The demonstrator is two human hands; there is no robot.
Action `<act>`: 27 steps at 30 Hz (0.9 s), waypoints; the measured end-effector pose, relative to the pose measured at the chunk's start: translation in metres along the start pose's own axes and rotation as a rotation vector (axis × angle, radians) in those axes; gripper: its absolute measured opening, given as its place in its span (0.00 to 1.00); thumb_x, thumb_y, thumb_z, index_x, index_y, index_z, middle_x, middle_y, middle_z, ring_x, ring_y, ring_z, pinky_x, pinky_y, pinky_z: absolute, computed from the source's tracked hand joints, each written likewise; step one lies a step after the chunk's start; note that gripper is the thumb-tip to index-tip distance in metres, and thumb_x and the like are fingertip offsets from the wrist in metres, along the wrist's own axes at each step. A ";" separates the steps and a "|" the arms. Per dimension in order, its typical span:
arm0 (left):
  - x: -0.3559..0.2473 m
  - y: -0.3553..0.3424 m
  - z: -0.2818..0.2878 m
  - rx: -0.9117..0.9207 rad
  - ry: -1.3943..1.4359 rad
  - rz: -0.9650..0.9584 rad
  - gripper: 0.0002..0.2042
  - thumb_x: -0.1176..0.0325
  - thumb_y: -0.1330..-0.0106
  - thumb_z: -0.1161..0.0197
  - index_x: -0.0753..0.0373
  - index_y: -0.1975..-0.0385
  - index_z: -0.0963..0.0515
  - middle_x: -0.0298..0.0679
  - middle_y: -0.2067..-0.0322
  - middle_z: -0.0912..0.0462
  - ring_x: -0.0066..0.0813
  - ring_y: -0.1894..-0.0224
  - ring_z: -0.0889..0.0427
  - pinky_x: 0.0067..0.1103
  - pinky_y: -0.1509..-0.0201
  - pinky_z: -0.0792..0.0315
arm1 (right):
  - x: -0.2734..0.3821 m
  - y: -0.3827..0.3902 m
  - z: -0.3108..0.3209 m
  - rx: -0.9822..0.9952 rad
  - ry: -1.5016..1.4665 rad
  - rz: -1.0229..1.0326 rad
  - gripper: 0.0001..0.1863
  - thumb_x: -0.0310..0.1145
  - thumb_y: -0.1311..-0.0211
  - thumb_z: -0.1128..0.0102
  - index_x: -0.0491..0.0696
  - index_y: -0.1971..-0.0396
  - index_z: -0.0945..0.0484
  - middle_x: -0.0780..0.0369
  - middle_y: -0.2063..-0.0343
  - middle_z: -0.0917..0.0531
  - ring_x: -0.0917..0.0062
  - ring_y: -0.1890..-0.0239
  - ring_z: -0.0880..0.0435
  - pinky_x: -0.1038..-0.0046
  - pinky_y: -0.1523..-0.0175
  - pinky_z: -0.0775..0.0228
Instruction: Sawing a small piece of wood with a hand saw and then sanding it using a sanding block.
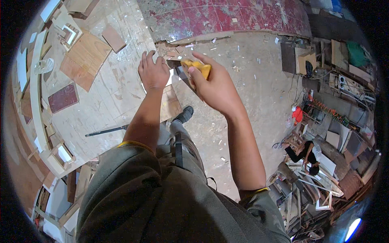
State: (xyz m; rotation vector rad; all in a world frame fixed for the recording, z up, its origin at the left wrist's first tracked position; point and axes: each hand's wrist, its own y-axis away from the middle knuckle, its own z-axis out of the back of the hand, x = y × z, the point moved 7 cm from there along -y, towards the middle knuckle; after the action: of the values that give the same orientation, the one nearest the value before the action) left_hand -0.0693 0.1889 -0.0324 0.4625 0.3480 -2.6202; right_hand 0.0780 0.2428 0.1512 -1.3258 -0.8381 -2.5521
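My right hand (pixel 212 87) is closed around the yellow handle of a handsaw (pixel 197 67). Its dark blade slants down beside the worktable's edge, partly hidden by my hand. My left hand (pixel 154 73) lies palm down at the right edge of the worktable (pixel 115 91), fingers spread and slightly bent. Just right of that hand a white piece (pixel 173 77) shows at the table edge, close to the blade. Whether the blade touches it, I cannot tell. Beneath my left hand the surface is mostly hidden.
On the table lie a wooden panel (pixel 87 58), a small brown block (pixel 114 38), a dark red board (pixel 63 98) and a long black bar (pixel 106 131). A long pale strip (pixel 38 89) runs along the left. Scraps dot the concrete floor (pixel 251 89). Another person (pixel 306 156) crouches at right.
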 end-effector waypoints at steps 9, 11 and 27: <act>0.005 0.008 -0.016 0.032 -0.004 0.100 0.07 0.70 0.42 0.37 0.54 0.64 0.17 0.35 0.40 0.26 0.40 0.26 0.40 0.40 0.24 0.47 | -0.017 0.023 0.002 0.025 -0.102 -0.150 0.17 0.36 0.30 0.41 0.44 0.46 0.23 0.49 0.61 0.15 0.65 0.60 0.15 0.69 0.52 0.25; 0.005 0.007 -0.012 -0.021 0.003 0.097 0.07 0.69 0.42 0.37 0.55 0.65 0.17 0.35 0.41 0.25 0.41 0.27 0.38 0.40 0.25 0.47 | -0.019 0.021 0.002 0.021 -0.073 -0.116 0.17 0.36 0.30 0.41 0.44 0.47 0.22 0.50 0.62 0.15 0.67 0.62 0.15 0.70 0.54 0.25; 0.002 0.001 -0.010 0.001 -0.007 0.134 0.07 0.71 0.40 0.42 0.58 0.63 0.21 0.39 0.41 0.25 0.42 0.27 0.39 0.43 0.25 0.46 | -0.004 0.003 -0.001 0.017 0.028 0.064 0.09 0.31 0.31 0.41 0.44 0.55 0.20 0.52 0.61 0.14 0.67 0.62 0.13 0.68 0.55 0.24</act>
State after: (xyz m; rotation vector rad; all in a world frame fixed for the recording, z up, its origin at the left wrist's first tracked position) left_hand -0.0680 0.1907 -0.0419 0.4602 0.3027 -2.4915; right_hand 0.0812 0.2388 0.1486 -1.2870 -0.7982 -2.5034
